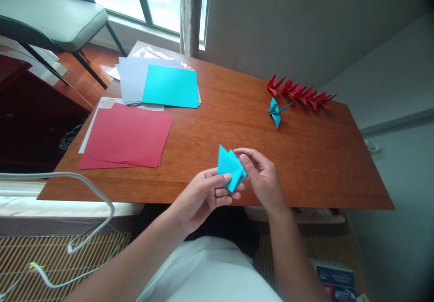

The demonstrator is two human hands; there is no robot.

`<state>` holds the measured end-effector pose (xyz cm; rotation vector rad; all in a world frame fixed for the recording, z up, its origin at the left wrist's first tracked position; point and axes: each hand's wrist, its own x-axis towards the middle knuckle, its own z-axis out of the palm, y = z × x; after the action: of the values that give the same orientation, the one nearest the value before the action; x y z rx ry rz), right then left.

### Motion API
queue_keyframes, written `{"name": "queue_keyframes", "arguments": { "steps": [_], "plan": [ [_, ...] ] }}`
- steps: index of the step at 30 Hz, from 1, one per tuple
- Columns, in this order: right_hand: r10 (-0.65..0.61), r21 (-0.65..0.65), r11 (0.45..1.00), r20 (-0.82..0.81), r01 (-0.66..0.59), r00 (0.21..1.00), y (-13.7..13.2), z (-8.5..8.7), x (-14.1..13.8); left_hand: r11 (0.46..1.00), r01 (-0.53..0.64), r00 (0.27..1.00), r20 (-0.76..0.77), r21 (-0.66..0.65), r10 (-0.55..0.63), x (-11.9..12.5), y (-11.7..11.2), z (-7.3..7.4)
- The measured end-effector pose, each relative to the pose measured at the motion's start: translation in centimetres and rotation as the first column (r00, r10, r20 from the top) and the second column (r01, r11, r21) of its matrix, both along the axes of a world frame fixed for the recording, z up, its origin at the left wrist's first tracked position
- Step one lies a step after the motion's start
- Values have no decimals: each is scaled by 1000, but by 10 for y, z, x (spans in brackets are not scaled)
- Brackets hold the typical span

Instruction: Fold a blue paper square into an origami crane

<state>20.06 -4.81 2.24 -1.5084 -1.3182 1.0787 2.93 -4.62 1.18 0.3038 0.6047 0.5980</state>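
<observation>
A partly folded piece of turquoise origami paper (229, 168) is held over the table's front edge. My left hand (206, 191) grips it from below, with the thumb pressed on its face and the fingers behind. At its right edge, my right hand (262, 173) pinches a folded flap between thumb and fingers. One point of the paper sticks up at the upper left. Farther back on the right stands a finished turquoise paper crane (276, 112), near a row of several red paper cranes (303, 95).
On the left of the wooden table (217, 116) lie red paper sheets (127, 137). Behind them is a turquoise sheet (171, 87) on a stack of pale sheets (130, 78). A white cable (91, 186) loops at lower left. A chair (50, 15) stands by the window.
</observation>
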Motion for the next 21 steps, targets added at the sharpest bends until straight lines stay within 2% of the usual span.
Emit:
{"name": "queue_keyframes", "arguments": {
  "steps": [6,11,13,16,18,21],
  "plan": [
    [-7,29,1000,42,5,999,-8,0,2,989,-66,997,21,-130,70,2,-2,5],
    [42,72,996,46,-45,998,-11,2,2,992,-84,996,-14,-90,83,5,-5,4],
    [51,93,994,45,-55,998,-12,1,2,996,-85,994,-65,-16,84,7,-6,2],
    [68,151,986,62,-77,996,-13,0,3,978,-100,975,-179,185,133,8,-8,0],
    [85,202,974,69,-98,994,-15,0,6,930,-98,945,-261,353,198,8,-8,-1],
    [117,262,955,89,-136,989,-18,2,11,822,-57,920,-290,567,264,5,-8,-3]
  ]
}}
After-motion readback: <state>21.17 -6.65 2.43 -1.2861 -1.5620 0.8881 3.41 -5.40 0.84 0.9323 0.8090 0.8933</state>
